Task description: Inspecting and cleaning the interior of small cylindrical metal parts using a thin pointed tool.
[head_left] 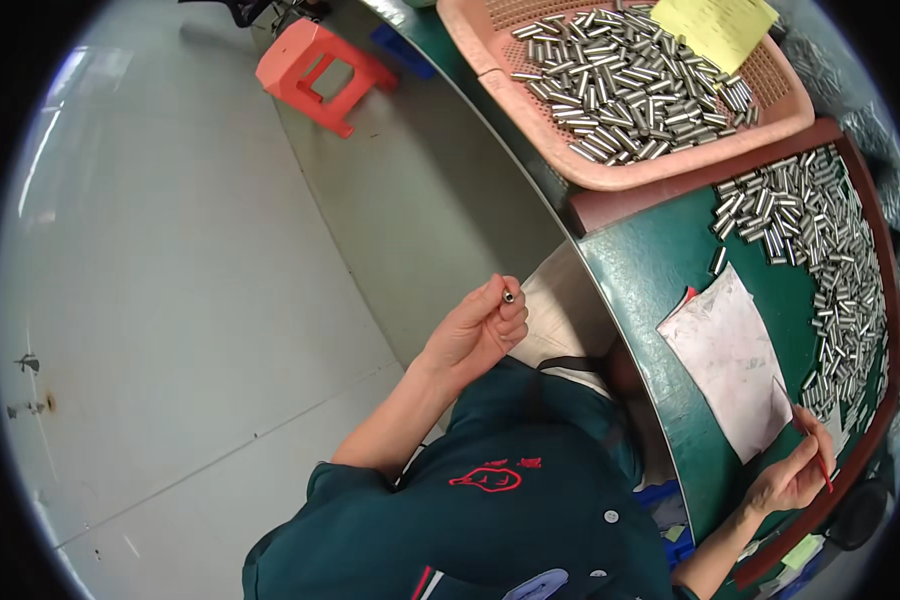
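Pinched in the fingers of my left hand (478,328) is a small metal tube (508,297), its round end facing up, held off the table's edge above my lap. My right hand (795,474) is closed on a thin red-handled tool (826,474) with a slender dark tip; its exact kind is unclear. That tip reaches over the edge of a smudged white sheet (732,355) lying on the green tabletop (635,262). Beyond the sheet, many loose metal tubes (842,268) lie heaped along the right side. One single tube (718,261) rests just above the sheet.
A pink plastic basket (660,178) full of similar tubes stands at the far end, with a yellow paper (715,30) on it. A reddish-brown raised border (896,330) edges the work area. On the floor at upper left stands a red stool (315,75).
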Demonstrator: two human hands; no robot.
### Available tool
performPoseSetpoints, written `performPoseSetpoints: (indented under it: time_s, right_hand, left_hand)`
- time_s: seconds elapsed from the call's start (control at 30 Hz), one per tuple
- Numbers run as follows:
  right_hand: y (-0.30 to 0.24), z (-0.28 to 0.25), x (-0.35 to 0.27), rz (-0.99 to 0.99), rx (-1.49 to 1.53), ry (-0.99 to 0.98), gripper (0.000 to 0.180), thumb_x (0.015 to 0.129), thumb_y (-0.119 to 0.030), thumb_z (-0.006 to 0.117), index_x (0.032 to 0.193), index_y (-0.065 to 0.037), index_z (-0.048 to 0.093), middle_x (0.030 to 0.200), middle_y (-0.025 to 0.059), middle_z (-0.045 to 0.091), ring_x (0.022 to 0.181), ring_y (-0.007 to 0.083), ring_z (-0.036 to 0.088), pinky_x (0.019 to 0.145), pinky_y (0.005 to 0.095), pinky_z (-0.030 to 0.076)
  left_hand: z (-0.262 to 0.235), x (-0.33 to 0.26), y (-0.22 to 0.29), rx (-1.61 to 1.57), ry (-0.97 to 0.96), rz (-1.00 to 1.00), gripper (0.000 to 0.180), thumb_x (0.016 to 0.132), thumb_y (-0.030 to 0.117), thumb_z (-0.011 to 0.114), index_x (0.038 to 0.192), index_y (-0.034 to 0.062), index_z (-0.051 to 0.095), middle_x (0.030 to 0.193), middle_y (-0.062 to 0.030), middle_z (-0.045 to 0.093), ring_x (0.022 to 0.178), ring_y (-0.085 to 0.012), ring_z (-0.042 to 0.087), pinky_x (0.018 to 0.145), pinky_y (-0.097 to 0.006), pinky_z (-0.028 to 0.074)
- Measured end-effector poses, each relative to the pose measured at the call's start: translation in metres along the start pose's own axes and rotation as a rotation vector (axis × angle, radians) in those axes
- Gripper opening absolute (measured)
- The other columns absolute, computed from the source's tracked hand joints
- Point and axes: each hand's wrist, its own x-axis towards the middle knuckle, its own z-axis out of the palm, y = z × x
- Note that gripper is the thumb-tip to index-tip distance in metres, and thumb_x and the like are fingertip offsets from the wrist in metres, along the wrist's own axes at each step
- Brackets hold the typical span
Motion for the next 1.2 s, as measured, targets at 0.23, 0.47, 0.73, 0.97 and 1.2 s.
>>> performPoseSetpoints:
  time_s: [0.23, 0.47, 0.73, 0.97, 1.2]
  right_hand:
    - [-0.002, -0.001, 0.003, -0.002, -0.03, -0.023, 0.02, 0.096, -0.013, 0.042, 0.096, 0.006, 0.05, 0.087, 0.0203, 0.062, 0.076, 0.0253, 0.06, 0.068, 0.0314, 0.049]
    - [-0.001, 0.0, 0.002, 0.007, -0.022, -0.01, 0.02, 0.095, -0.014, 0.043, 0.097, 0.005, 0.049, 0.086, 0.0198, 0.061, 0.076, 0.0259, 0.061, 0.067, 0.0313, 0.049]
    - [-0.003, 0.004, 0.001, 0.019, 0.024, -0.003, 0.02, 0.095, -0.013, 0.043, 0.097, 0.006, 0.049, 0.087, 0.0199, 0.061, 0.077, 0.0258, 0.061, 0.068, 0.031, 0.05]
    - [-0.004, 0.001, 0.003, 0.05, 0.049, 0.055, 0.011, 0.092, -0.001, 0.042, 0.097, 0.005, 0.05, 0.085, 0.02, 0.061, 0.076, 0.0247, 0.059, 0.07, 0.0323, 0.049]
    - [-0.012, 0.006, 0.014, -0.167, -0.013, -0.007, 0.017, 0.072, 0.014, 0.055, 0.084, 0.003, 0.056, 0.075, 0.0158, 0.064, 0.065, 0.0251, 0.063, 0.057, 0.0291, 0.05]
  left_hand:
    - [-0.004, 0.005, -0.009, -0.098, -0.049, -0.035, 0.024, 0.095, 0.028, 0.044, 0.089, 0.0067, 0.053, 0.07, 0.0013, 0.045, 0.059, -0.0085, 0.037, 0.056, -0.021, 0.034]
    - [0.001, 0.003, -0.012, -0.038, 0.072, -0.058, 0.028, 0.097, 0.031, 0.04, 0.083, 0.0075, 0.048, 0.065, 0.0033, 0.035, 0.057, -0.0062, 0.032, 0.055, -0.02, 0.031]
    - [-0.004, -0.002, -0.012, -0.068, 0.107, -0.039, 0.026, 0.096, 0.03, 0.042, 0.085, 0.0066, 0.048, 0.067, 0.0029, 0.037, 0.058, -0.007, 0.033, 0.056, -0.021, 0.032]
    - [0.103, 0.01, -0.004, 0.774, -0.382, 0.033, 0.013, 0.083, -0.007, 0.05, 0.094, -0.0055, 0.057, 0.087, -0.0237, 0.064, 0.066, -0.0217, 0.065, 0.057, -0.028, 0.054]
    - [0.196, 0.117, -0.073, 0.789, -0.56, -0.205, 0.023, 0.092, 0.012, 0.049, 0.108, -0.0033, 0.055, 0.085, -0.009, 0.06, 0.073, -0.0134, 0.058, 0.067, -0.023, 0.047]
